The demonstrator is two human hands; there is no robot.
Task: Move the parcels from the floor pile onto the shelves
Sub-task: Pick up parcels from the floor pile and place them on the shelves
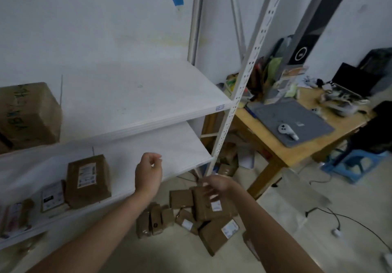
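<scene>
Beneath the white metal shelving (pixel 148 94), the floor pile of brown cardboard parcels (pixel 212 236) holds a white-labelled brown parcel (pixel 214 210), long axis seemingly 11 to 5 o'clock, lying just at 6 o'clock of the nearer right hand (pixel 216 184), whose blurred fingers (pixel 209 194) look spread and empty; the left hand (pixel 148 172), loosely curled, holds nothing.

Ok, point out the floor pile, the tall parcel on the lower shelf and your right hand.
floor pile (pixel 203 211), head view, brown cardboard at its middle.
tall parcel (pixel 88 182), head view, its labelled face.
right hand (pixel 214 184), head view, back of the blurred hand.
</scene>
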